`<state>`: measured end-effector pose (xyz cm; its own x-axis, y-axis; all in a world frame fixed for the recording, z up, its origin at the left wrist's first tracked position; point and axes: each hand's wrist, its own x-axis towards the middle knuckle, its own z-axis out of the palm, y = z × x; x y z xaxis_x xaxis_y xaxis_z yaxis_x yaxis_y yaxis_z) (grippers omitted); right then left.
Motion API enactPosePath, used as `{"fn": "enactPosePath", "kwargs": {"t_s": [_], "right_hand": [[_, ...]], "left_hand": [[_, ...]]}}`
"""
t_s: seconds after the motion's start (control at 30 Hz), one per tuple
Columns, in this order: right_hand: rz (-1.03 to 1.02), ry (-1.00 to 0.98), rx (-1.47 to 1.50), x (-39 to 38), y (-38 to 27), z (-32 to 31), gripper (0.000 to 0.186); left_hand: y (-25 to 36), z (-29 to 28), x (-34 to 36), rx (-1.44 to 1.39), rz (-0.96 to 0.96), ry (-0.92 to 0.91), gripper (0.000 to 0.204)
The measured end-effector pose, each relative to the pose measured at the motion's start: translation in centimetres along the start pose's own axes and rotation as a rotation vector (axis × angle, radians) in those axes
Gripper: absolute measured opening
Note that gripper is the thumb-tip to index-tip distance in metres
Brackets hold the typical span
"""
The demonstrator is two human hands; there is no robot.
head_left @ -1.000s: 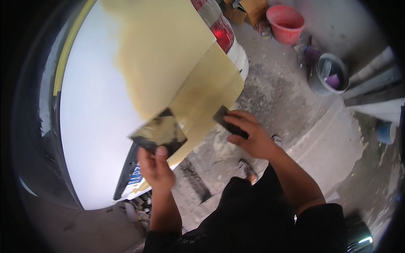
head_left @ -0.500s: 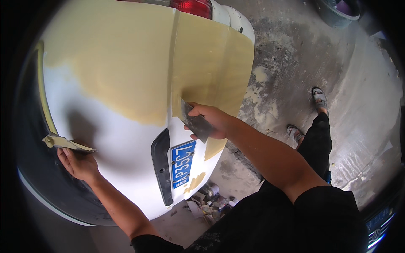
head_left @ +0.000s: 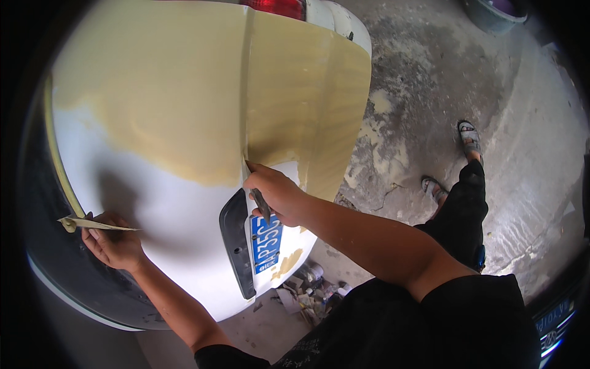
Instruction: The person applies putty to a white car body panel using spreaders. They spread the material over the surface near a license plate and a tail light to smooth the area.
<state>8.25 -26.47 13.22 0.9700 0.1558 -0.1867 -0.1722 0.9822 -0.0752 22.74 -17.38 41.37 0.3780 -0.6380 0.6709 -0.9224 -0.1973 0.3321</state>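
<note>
Black short-sleeved shirt (head_left: 393,326), small pale print (head_left: 302,353), black trousers (head_left: 460,206), grey sandals (head_left: 469,136), bare hands (head_left: 275,192)

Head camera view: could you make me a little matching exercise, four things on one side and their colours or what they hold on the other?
1. Left hand
2. Right hand
3. Licence plate
4. Tail light

A. Red, at the picture's upper edge
B. Grips a dark flat tool
C. Blue, with pale characters
D. Holds a thin board bearing yellowish paste

Pairs: 1-D, 2-B, 3-C, 4-A
</note>
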Motion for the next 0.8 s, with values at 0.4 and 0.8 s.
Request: {"fn": "enactPosePath", "kwargs": {"t_s": [0.4,0.8], "right_hand": [[0.076,0.007,0.157,1.2,-0.7,-1.9,0.05],[-0.026,-0.018,0.094,0.1,-0.6,-3.0,0.052]], "left_hand": [[0.8,1.2,-0.1,-0.07,-0.045,0.07,0.027],[1.2,1.7,-0.4,-0.067,-0.011,0.024,0.03]]}}
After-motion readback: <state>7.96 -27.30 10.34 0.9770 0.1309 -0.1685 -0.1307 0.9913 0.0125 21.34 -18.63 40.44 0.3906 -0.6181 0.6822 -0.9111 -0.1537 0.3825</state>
